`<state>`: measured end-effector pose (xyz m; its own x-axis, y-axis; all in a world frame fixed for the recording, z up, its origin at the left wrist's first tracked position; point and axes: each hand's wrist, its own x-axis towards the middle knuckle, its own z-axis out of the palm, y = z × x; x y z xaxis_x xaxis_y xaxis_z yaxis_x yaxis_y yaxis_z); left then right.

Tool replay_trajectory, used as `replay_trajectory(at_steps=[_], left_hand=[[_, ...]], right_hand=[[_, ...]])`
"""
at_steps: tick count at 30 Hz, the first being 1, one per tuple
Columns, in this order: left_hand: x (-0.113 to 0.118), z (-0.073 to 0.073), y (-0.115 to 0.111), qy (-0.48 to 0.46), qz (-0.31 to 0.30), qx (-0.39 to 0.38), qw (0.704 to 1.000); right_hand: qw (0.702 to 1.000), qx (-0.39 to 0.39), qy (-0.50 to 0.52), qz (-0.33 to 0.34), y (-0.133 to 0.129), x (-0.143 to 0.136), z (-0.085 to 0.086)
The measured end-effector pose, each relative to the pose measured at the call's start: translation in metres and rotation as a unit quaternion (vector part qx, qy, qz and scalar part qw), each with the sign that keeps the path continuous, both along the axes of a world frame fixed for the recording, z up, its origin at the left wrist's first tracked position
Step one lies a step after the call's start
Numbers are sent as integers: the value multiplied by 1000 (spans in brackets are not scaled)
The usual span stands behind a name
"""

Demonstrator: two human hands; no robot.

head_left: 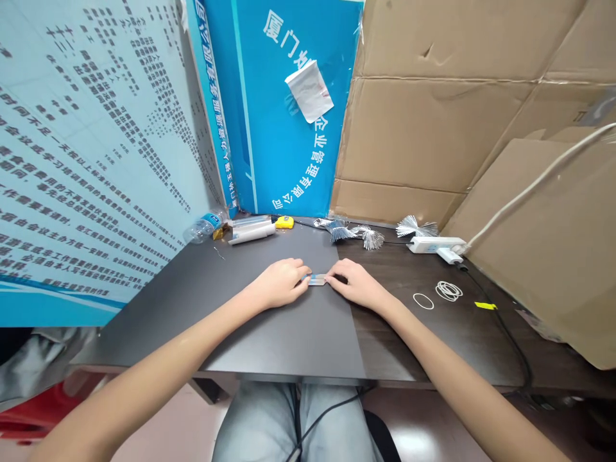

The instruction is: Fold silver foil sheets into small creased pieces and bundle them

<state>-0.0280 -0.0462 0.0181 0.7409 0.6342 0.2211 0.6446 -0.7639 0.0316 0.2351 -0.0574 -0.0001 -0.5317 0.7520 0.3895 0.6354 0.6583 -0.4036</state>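
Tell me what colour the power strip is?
The power strip is white, seen best in the head view.

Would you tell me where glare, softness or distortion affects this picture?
Head view: wide-angle stretch slants text on the printed panel and elongates both forearms toward the lower corners; glare whitens the floor; the small strip between left hand and right hand looks too soft to identify.

Behind the dark tabletop (183,308) stand a lettered blue panel (283,147) and brown cardboard (423,141), above a shiny pale floor (168,417).
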Motion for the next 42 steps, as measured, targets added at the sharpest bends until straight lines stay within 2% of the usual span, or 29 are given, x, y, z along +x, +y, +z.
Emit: replay_trajectory(at_steps=[4,8,11,13,19,22,24,26,30,32,34,36,38,40,42], left_hand=[[10,-6,3,-38,77,-58,995],[10,-8,7,-119,132,-191,965],[8,-7,6,-203,113,-260,937],[6,-6,3,-263,98,-284,917],[2,-3,-1,-385,117,-361,841],[3,-3,0,-434,114,-403,798],[4,-3,1,-469,108,-424,767],[3,-4,3,-487,103,-460,735],[-4,-2,9,-489,80,-549,673],[-7,-2,10,-508,77,-565,646],[-10,-2,10,-525,78,-570,627],[-10,-1,10,-522,76,-575,625],[-9,2,13,-493,71,-581,644],[-4,10,23,-421,53,-584,692],[5,24,39,-318,29,-541,778]], right_hand=[[997,-64,27,-27,7,-2,0],[995,-83,35,-35,12,-1,-3],[992,-112,59,-24,12,1,-4],[982,-160,97,-20,12,4,-2],[927,-292,234,6,14,10,5],[899,-309,308,22,11,6,7],[892,-293,343,19,8,1,8],[901,-266,342,26,3,-2,11],[927,-250,274,51,-6,-4,16],[932,-251,253,64,-9,-3,18],[944,-220,229,87,-12,-4,18],[962,-148,206,102,-14,-5,16],[974,-57,199,95,-15,-8,13],[974,15,217,67,-14,-9,10],[966,40,254,21,-11,-6,10]])
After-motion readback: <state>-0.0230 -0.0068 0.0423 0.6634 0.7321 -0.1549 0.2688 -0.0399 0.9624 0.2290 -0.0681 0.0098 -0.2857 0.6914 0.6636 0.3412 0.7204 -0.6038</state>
